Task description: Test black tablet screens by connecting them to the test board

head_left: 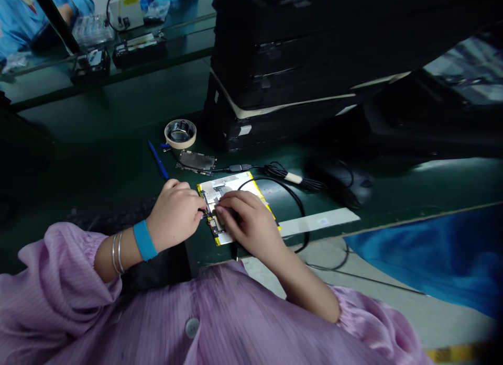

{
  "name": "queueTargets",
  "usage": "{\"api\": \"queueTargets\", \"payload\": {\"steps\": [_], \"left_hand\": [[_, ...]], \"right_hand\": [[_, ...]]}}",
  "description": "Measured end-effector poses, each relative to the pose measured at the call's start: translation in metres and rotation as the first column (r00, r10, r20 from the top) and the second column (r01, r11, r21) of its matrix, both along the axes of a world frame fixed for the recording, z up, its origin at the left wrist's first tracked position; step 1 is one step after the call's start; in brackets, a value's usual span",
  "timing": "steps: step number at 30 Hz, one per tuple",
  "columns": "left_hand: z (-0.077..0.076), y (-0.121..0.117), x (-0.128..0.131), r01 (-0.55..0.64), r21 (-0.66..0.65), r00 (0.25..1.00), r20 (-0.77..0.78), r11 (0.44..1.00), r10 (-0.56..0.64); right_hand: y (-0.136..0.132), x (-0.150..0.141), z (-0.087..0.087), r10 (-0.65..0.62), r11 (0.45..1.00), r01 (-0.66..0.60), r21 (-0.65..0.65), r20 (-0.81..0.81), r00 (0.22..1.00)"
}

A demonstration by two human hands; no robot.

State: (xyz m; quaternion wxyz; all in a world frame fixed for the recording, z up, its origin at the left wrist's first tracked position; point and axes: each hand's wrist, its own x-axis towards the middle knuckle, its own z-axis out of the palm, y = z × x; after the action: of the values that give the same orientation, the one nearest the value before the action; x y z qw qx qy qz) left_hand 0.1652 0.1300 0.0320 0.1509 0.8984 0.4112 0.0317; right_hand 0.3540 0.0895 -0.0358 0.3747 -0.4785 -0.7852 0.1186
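**Close handwork on a green workbench (118, 113)**

A flat rectangular panel with a yellow border and a white-and-silver face (236, 189) is laid on the near edge of the bench, tilted across it, and is largely covered by both hands. A narrow dark circuit strip (209, 214) is seen along the panel's left edge, between the hands. The left hand (175, 216), marked by a blue wristband (144, 240) and two thin silver bangles (117, 252), is curled, with its fingers brought in against the strip. The right hand (247, 223) is spread over the panel, its fingertips (219, 210) lowered towards the same spot. Neither grip can be confirmed, since the contact points are hidden by the fingers.

A bare green circuit board (195, 162) is placed just beyond the panel, and a black cable with a metal connector (238, 168) runs beside it. A roll of beige masking tape (181, 133) and a slim blue pen (157, 159) lie near the board. A coiled black cable bundle (279, 171) and a black computer mouse (341, 184) are placed to the right, below a tall stack of black padded cases (275, 56). A co-worker's blue sleeve (23, 24) is seen at a farther bench.
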Motion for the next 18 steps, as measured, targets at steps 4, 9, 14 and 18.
{"api": "queueTargets", "payload": {"steps": [4, 9, 14, 18], "left_hand": [[0.0016, 0.0005, -0.0003, 0.013, -0.030, 1.000, 0.012, 0.999, -0.013], [0.0025, 0.0014, 0.0007, -0.011, -0.069, 1.000, -0.013, 0.998, 0.010], [-0.0018, 0.0054, 0.0024, -0.149, -0.208, 0.986, 0.041, 0.967, 0.161], [-0.0033, 0.0081, 0.0047, -0.215, -0.331, 0.962, 0.089, 0.919, 0.257]], "right_hand": [[0.0010, 0.0013, 0.0006, 0.010, 1.000, -0.011, -0.025, -0.019, 1.000], [0.0029, 0.0046, 0.0013, 0.035, 0.993, -0.048, -0.111, -0.113, 0.993], [0.0042, 0.0069, 0.0047, 0.047, 0.981, -0.076, -0.177, -0.163, 0.985], [0.0040, 0.0082, 0.0082, 0.081, 0.976, -0.114, -0.187, -0.177, 0.981]]}}
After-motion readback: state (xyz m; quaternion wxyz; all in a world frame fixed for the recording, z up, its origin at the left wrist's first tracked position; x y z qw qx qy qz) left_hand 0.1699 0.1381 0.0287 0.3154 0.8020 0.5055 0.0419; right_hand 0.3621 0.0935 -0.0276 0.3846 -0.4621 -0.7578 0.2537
